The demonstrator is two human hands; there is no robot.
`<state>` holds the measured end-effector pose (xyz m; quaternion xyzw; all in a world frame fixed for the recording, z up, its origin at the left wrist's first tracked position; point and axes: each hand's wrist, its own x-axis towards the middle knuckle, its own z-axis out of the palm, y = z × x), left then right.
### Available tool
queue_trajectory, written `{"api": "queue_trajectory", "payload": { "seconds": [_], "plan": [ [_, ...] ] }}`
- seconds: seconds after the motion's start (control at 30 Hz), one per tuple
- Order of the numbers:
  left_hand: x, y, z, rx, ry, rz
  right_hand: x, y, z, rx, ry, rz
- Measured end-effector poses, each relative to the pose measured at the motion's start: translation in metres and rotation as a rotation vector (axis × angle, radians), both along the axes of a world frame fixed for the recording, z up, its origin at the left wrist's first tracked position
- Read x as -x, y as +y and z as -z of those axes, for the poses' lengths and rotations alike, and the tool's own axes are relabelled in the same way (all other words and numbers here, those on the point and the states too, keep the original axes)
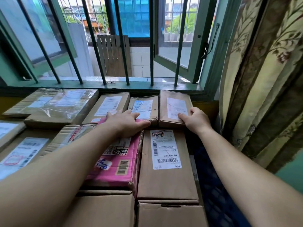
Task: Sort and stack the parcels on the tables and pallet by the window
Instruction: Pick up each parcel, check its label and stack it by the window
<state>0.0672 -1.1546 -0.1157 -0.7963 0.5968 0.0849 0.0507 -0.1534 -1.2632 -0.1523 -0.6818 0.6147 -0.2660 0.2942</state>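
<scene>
Both hands are extended toward the window, set apart from each other. Left hand (127, 122) lies flat with straight, spread fingers: the palm presses on the far end of the pink parcel (114, 163), and the fingertips reach onto the small taped box (144, 107) behind it. Right hand (195, 119) grips the near right corner of the brown box (175, 107) at the sill, thumb on its white label (fingers curled over the box edge). This brown box stands just beside the small taped box, touching it. A long labelled carton (165, 164) lies directly in front, alongside the pink parcel. Green window bars (151, 41) rise behind the parcels; a patterned curtain (262, 71) hangs at right.
</scene>
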Motion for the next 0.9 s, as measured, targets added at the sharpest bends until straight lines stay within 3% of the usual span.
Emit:
{"api": "queue_trajectory", "payload": {
  "seconds": [0.6, 0.73, 0.9],
  "plan": [
    [-0.001, -0.005, -0.003, -0.086, 0.021, 0.026, -0.011, -0.028, -0.003, -0.125, 0.055, -0.144],
    [0.001, -0.003, -0.001, -0.055, -0.023, 0.041, -0.013, -0.038, -0.003, -0.153, -0.080, -0.149],
    [0.002, -0.002, -0.001, -0.025, -0.011, 0.031, -0.023, -0.037, 0.002, -0.151, -0.096, -0.156]
  ]
}}
